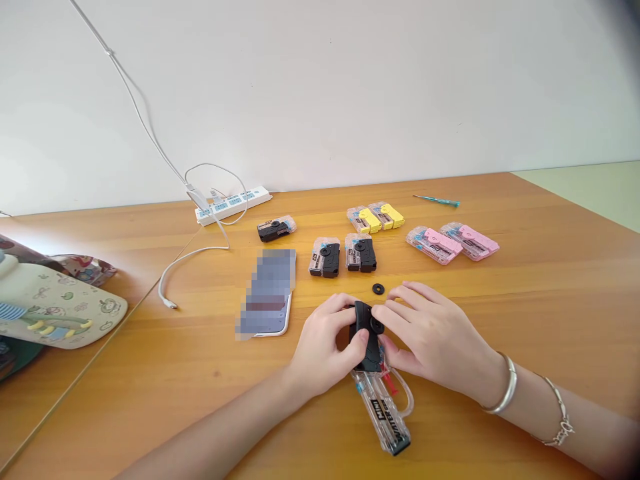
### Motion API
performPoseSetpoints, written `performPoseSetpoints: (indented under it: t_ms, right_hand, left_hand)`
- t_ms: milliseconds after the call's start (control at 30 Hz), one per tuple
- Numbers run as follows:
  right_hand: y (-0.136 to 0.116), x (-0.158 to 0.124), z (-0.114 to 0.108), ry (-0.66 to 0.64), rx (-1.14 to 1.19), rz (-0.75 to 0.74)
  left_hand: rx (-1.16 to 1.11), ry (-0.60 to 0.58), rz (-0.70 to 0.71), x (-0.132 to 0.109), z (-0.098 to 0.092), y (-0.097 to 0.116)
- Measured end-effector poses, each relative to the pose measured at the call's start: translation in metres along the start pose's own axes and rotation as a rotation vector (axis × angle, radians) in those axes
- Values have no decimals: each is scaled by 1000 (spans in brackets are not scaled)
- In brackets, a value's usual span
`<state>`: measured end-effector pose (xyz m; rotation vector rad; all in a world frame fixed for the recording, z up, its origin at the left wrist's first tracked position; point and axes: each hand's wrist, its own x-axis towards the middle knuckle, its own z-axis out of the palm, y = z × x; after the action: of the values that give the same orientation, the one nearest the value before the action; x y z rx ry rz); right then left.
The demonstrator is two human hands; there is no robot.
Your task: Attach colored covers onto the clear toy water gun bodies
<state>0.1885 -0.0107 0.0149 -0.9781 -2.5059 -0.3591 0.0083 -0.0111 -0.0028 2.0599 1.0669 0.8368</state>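
Observation:
A clear and black toy water gun [383, 410], unfolded and lettered "MINI WATER GUN", is held just above or on the table in front of me. My left hand [327, 347] grips its black upper part, thumb across the near face. My right hand [433, 330] closes on the other side, its fingertips at a round black dial on the gun. A red trigger and a clear curved guard show below the right thumb. Just beyond my fingers lies a small black ring [379, 289]. Part of the gun's top is hidden by my fingers.
Folded black water guns [330, 259], yellow ones [367, 220] and pink ones [437, 245] lie farther back. A thin screwdriver [440, 201] is behind them. At left are a phone [273, 293], a power strip [235, 207], a white cable [185, 257] and a patterned bottle [75, 307].

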Motion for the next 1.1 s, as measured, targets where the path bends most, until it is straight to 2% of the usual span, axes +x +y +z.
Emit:
performPoseSetpoints:
  t_ms: [400, 633, 867, 1100]
  right_hand:
    - [-7, 0, 6, 54, -113, -51]
    - [-3, 1, 18, 67, -141, -63]
    - [0, 2, 27, 71, -174, -54]
    - [6, 5, 19, 104, -106, 6]
  left_hand:
    - [59, -2, -28, 2, 0, 2]
    - [152, 23, -96, 4, 0, 3]
    - [135, 44, -189, 5, 0, 4]
    - [30, 61, -196, 5, 2, 7]
